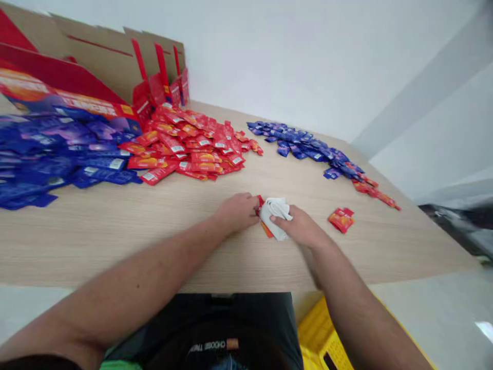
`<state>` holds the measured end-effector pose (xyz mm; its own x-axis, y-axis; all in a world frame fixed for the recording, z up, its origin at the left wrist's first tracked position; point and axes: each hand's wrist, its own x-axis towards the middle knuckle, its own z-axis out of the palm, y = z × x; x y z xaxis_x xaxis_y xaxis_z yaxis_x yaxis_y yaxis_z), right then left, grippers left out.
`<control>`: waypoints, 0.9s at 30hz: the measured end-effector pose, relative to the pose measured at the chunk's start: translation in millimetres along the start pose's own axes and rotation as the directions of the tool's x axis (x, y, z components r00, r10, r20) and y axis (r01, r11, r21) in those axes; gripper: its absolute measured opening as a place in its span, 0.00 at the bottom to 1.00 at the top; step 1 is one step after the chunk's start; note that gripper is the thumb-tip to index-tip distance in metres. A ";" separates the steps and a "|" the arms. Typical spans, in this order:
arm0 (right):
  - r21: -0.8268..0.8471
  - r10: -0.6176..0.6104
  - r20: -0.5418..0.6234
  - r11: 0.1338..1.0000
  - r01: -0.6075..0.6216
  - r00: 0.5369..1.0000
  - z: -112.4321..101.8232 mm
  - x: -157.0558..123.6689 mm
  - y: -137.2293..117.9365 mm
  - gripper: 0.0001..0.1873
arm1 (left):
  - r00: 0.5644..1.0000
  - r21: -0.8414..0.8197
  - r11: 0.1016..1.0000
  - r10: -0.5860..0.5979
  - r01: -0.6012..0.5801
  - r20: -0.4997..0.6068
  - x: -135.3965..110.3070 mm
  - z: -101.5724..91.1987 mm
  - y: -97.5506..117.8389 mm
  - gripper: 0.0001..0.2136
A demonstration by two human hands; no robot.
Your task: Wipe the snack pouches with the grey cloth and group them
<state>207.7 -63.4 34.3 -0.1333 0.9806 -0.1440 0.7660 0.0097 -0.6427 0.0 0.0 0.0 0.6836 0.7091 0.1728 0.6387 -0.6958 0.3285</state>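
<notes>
My two bare hands meet over a pale wooden table [162,221], a white cloth [275,220] bunched between them. My right hand [305,226] is closed on the cloth from its right side, thumb laid across the front, the other fingers mostly hidden. My left hand [239,210], fingers curled inward and nearly closed, grips the red edge of a packet [259,202] at the cloth's left side. An orange corner [267,230] shows just below the cloth, between my hands; whether it belongs to the same packet, I cannot tell. A lone packet [341,220], red and orange, lies to the right of my right hand, near it but apart.

Beyond my left hand, and a little to its left, spreads a red pile [192,149]; farther left lies a blue pile [57,154], its outer part blurred. Behind both piles stand open cartons [96,56], red and brown. Beyond my right hand, a blue row [304,141] runs slantwise along the far side, ending in red packets [375,192] to the right. Below my right hand, under the forearm, sits a yellow crate [318,334].
</notes>
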 end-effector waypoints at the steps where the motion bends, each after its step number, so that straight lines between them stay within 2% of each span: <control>1: -0.002 0.006 0.016 1.000 -0.006 1.000 0.5 3.7 1.3 0.12 | 1.000 0.011 1.000 0.007 -0.007 0.001 -0.5 0.3 0.2 0.15; 4: 0.072 0.048 0.037 0.996 -0.051 0.998 3.9 13.3 6.1 0.15 | 1.000 -0.032 0.999 -0.018 0.017 -0.018 -1.6 1.4 0.1 0.14; 7: 0.267 0.139 0.027 0.953 -0.141 0.990 11.0 17.7 10.5 0.20 | 0.992 -0.196 0.976 -0.111 0.097 -0.062 -1.6 2.6 -2.0 0.12; 9: 0.434 0.176 -0.012 0.888 -0.154 0.984 17.0 17.5 10.8 0.25 | 0.966 -0.396 0.900 -0.236 0.179 -0.101 -0.8 3.1 -5.0 0.13; 12: 0.635 0.179 -0.075 0.767 -0.092 0.981 26.3 15.8 6.8 0.31 | 0.906 -0.641 0.721 -0.414 0.263 -0.094 1.6 2.4 -11.4 0.15; 15: 0.706 0.158 -0.103 0.707 -0.039 0.982 35.2 15.6 2.8 0.32 | 0.897 -0.722 0.629 -0.442 0.286 -0.029 3.1 0.4 -17.6 0.06; 18: 0.719 0.124 -0.084 0.695 -0.025 0.989 40.8 17.6 1.8 0.31 | 0.896 -0.758 0.571 -0.443 0.315 0.039 2.6 -2.0 -20.4 0.07; 20: 0.677 0.107 -0.050 0.734 -0.045 0.993 39.1 19.9 0.6 0.30 | 0.884 -0.770 0.547 -0.465 0.328 0.046 2.1 -3.8 -20.1 0.06; 23: 0.442 0.038 -0.039 0.897 -0.017 0.999 25.0 25.2 -7.4 0.24 | 0.865 -0.781 0.522 -0.500 0.344 0.047 2.5 -6.0 -18.4 0.05; 25: 0.172 -0.097 -0.089 0.979 0.111 0.991 9.9 30.9 -17.9 0.16 | 0.848 -0.807 0.470 -0.525 0.357 0.070 3.8 -6.7 -18.2 0.06; 27: -0.107 -0.282 -0.113 0.957 0.271 0.953 -4.7 38.6 -30.4 0.10 | 0.830 -0.838 0.403 -0.549 0.368 0.100 5.6 -6.8 -19.1 0.05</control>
<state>182.2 -25.0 51.8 -0.2722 0.9536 0.1291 0.7643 0.2957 -0.5731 -10.8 18.0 1.0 0.2522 0.9589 -0.1302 0.2133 0.0761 0.9740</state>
